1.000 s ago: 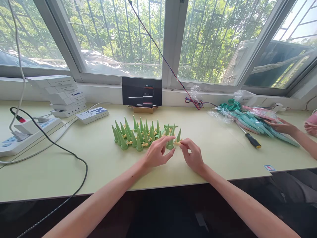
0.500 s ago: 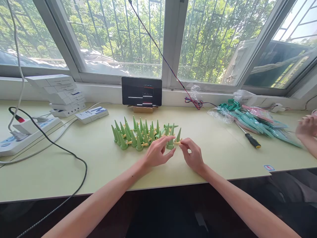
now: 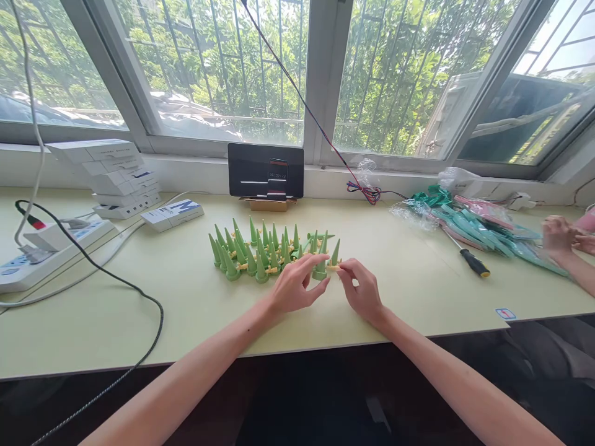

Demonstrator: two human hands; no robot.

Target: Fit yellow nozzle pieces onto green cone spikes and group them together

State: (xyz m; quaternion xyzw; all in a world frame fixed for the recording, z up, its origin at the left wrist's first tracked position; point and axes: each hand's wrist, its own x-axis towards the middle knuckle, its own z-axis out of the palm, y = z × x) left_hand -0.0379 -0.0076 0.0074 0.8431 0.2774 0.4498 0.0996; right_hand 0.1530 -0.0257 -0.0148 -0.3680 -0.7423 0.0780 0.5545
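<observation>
Many green cones (image 3: 231, 267) stand close together on the table, with small yellow pieces (image 3: 273, 270) among their bases. At the right end of the group, my left hand (image 3: 295, 286) curves its thumb and forefinger around a green cone (image 3: 320, 269), which is upright. Beside it, my right hand (image 3: 361, 290) pinches the end of a small yellow piece (image 3: 333, 267) low against the cones. Another green cone (image 3: 335, 253) rises just behind that piece. My fingers partly hide the contact points.
A tablet (image 3: 266, 170) stands behind the cones. White boxes (image 3: 116, 176), a power strip (image 3: 56, 254) and cables lie left. To the right are a screwdriver (image 3: 474, 263), green and pink plastic bags (image 3: 483, 229) and another person's hands (image 3: 560, 238).
My hands and the cones stay nearly still. The other person's hands at the far right have shifted slightly left, and a second hand now shows there.
</observation>
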